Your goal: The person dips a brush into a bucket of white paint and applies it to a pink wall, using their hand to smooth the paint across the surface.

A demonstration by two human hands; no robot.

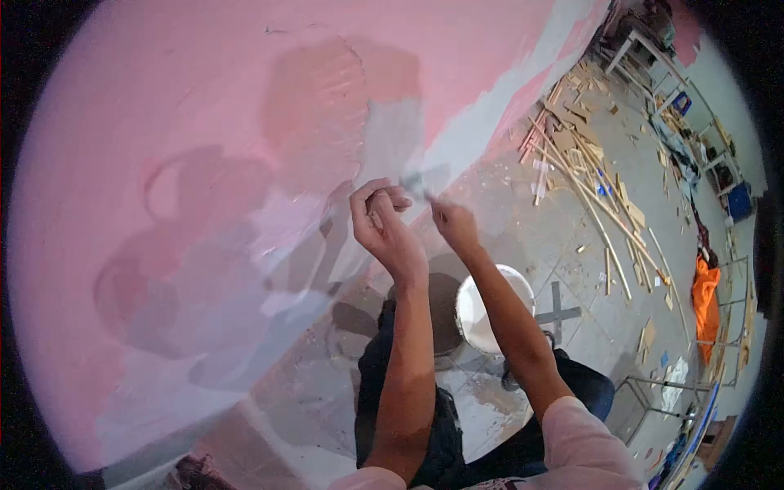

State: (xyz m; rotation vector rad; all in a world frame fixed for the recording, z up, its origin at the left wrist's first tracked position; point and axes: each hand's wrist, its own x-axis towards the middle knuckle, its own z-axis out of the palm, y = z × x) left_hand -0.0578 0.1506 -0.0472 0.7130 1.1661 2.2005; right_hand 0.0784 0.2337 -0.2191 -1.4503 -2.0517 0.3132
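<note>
No readable writing anywhere. One pink wall [204,122] with grey patches. My left hand [382,220] has its fingers curled by the blade tip; can't tell if it's gripping anything. One small scraper [415,183], blurred, is up at the wall, clamped in my right hand [454,224]. One white bucket [490,314] on the floor, part-hidden by my arm. Wood offcuts [588,163] at right, too jumbled to count.

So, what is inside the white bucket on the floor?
Only white shows inside the bucket; paste or bare wall, unclear. The right forearm crosses it and hides its middle.
</note>
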